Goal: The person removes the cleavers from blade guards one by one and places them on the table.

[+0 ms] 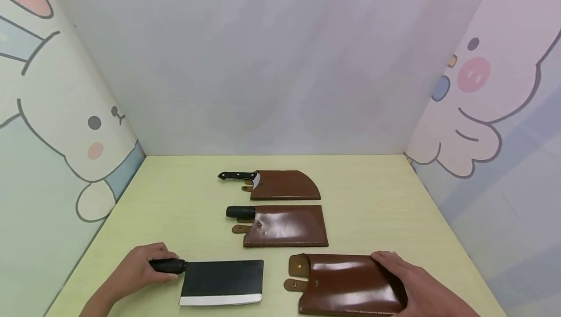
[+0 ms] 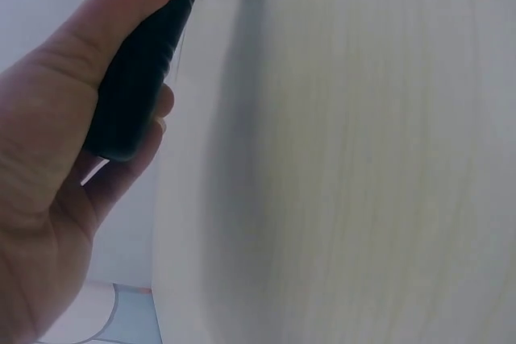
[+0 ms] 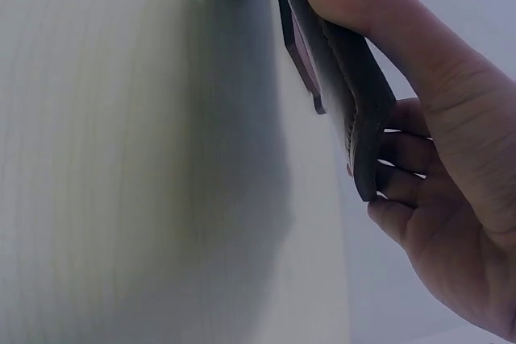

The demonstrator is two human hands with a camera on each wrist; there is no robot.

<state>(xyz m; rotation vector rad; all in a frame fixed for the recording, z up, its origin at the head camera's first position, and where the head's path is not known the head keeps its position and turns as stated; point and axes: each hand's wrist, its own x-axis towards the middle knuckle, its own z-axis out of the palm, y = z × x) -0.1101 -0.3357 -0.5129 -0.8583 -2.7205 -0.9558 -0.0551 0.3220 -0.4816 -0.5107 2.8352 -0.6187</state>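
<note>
A cleaver (image 1: 222, 280) with a dark blade and a bright edge points to the right at the front left. My left hand (image 1: 136, 268) grips its black handle (image 2: 135, 78) between thumb and fingers. To the right of the blade, with a gap between them, is a brown leather knife sheath (image 1: 346, 280) with its two tan straps (image 1: 296, 285) toward the blade. My right hand (image 1: 409, 283) holds the sheath across its right end, thumb on one edge and fingers at the other in the right wrist view.
Behind lie two more knives in brown sheaths: a black-handled cleaver in a rectangular sheath (image 1: 289, 227), and farther back a knife with a riveted handle in a curved sheath (image 1: 285, 185). The pale yellow table (image 1: 372, 200) meets a grey back wall (image 1: 271, 88) and cartoon-printed side walls.
</note>
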